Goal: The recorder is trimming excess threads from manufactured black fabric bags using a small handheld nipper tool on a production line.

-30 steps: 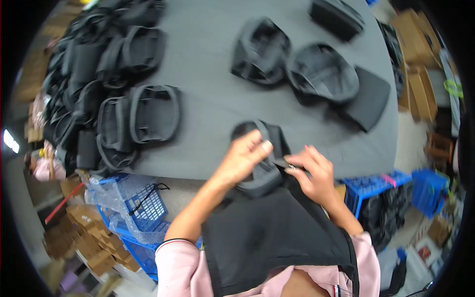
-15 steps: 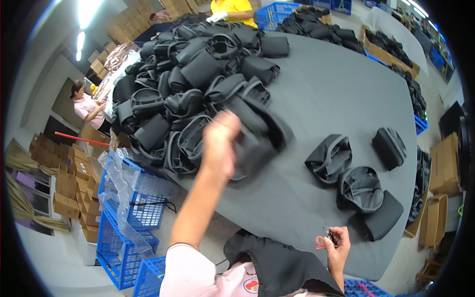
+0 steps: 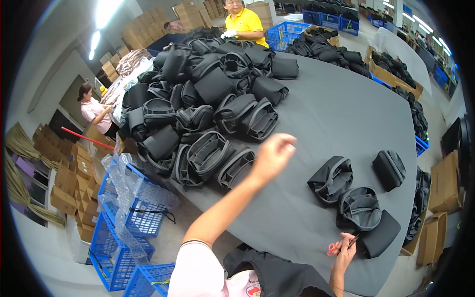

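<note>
My left hand (image 3: 275, 156) hovers over the grey table (image 3: 297, 198), just right of the pile. Its fingers are loosely bent and apart, with nothing visible in them. Closest to it are an open black bag (image 3: 237, 167), partly covered by my forearm, and another black bag with inner dividers (image 3: 261, 120). My right hand (image 3: 345, 253) is closed around small scissors (image 3: 333, 249) with orange-red handle loops, blades pointing up and right. Beside them lie a black bag lying flap-side up (image 3: 381, 233), two open black bags (image 3: 359, 210) (image 3: 332, 179) and a closed, zipped one (image 3: 389, 170).
A large heap of black bags (image 3: 215, 85) covers the table's left side. Blue crates (image 3: 143, 222) with bubble wrap (image 3: 118, 198) stand at the lower left. Across the heap is a person in yellow (image 3: 245, 24); another in pink (image 3: 94, 110) works at the left. Cartons (image 3: 443, 185) line the right.
My left hand has moved right, away from the heap, and no longer has the black bag that was blurred beside it. My right hand has shifted slightly right with the scissors.
</note>
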The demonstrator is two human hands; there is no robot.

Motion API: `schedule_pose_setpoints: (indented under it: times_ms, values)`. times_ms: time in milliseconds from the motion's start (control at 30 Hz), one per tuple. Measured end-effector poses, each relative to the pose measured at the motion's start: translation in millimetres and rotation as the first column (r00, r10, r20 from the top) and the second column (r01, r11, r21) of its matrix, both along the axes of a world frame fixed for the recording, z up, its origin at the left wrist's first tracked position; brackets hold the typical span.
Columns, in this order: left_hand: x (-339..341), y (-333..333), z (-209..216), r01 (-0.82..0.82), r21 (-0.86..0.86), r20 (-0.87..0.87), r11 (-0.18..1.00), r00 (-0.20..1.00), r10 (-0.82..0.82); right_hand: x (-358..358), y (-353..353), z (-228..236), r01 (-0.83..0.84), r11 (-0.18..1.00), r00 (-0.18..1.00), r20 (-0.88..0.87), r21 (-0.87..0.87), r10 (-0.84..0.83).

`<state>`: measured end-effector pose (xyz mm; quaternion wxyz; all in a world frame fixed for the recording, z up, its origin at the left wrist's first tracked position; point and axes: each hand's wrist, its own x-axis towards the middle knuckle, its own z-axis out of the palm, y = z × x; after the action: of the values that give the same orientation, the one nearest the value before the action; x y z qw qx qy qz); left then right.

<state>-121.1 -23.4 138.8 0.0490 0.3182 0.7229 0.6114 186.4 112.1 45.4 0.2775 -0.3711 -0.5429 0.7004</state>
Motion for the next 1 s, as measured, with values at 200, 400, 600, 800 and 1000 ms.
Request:
schedule_pose_setpoints:
  times_ms: [200,400,600,800,1000]
  values:
    - [65.6,100.6,-57.2,0.168,-0.539,-0.553,0.825,0.668,-0.498,-11.7,6.9,-15.9,0.009,0.995,0.998,-0.065,-0.1,-0.015]
    - [57.9,139.7,-84.8,-0.013,-0.943,-0.32,0.331,0.3,-0.899,6.8,4.1,-19.4,0.079,0.991,0.997,-0.012,-0.106,-0.081]
    - [53.8,115.9,-115.8,-0.162,-0.833,-0.539,0.529,0.017,-0.842,16.7,-2.6,-33.4,0.056,0.992,0.998,0.03,-0.116,-0.053]
    - [53.2,67.3,-96.7,0.097,-0.829,-0.455,0.551,0.456,-0.765,6.1,-7.7,-29.0,-0.135,0.983,0.978,0.145,-0.127,0.153]
    - [92.9,6.7,-115.8,0.363,-0.593,0.127,0.719,0.924,-0.362,-36.5,-26.4,-29.1,-0.233,0.968,0.947,0.204,-0.096,0.249]
